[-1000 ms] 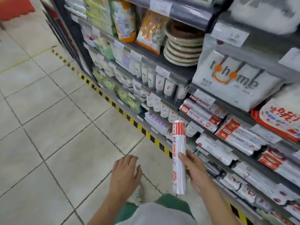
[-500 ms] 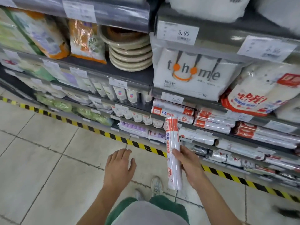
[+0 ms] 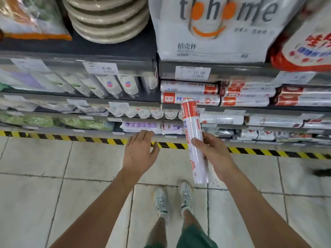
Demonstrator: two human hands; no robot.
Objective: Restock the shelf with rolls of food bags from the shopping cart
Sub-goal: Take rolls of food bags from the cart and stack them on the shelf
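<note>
Your right hand (image 3: 213,154) grips the roll of food bags (image 3: 194,140) around its middle, long axis nearly upright, red-banded top tipped toward the matching stacked rolls (image 3: 189,94) just beyond and slightly left. Your left hand (image 3: 138,153) hovers open and empty, farther left. Since a second ago you have turned square to the shelf (image 3: 250,110) and closed in.
</note>
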